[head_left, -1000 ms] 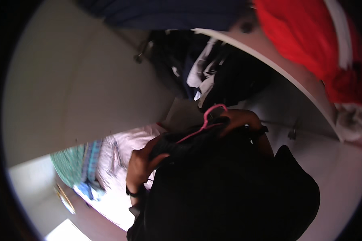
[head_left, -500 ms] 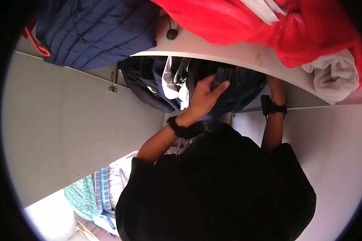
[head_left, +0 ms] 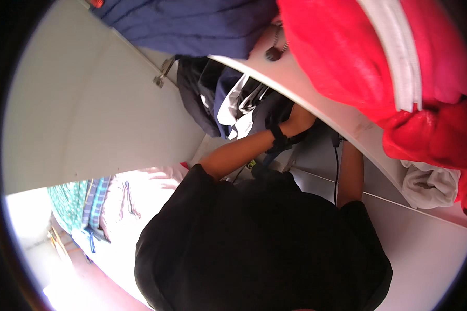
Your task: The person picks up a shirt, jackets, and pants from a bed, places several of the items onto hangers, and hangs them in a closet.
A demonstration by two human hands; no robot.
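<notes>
My left hand (head_left: 302,120) reaches into the compartment under a pale shelf (head_left: 324,93). Its fingers are hidden behind the shelf edge, so their grip does not show. Beside that wrist, dark garments (head_left: 194,93) hang or stand packed together, with a white piece (head_left: 231,106) among them. A dark cloth (head_left: 270,106) lies closest to the left hand. Of my right arm only the forearm (head_left: 351,171) shows; the hand is out of sight beneath the shelf. Black straps circle both wrists.
On the shelf lie a navy quilted garment (head_left: 192,26), a red garment (head_left: 337,67) with a white zipper, and a rolled whitish cloth (head_left: 430,184). A cabinet door (head_left: 88,114) stands open at left on a metal hinge (head_left: 161,80). Folded green fabric (head_left: 67,202) lies lower left.
My left hand has moved right and deeper under the shelf; the dark garment it touched is now mostly hidden. My right hand has gone out of sight. The whole view has tilted.
</notes>
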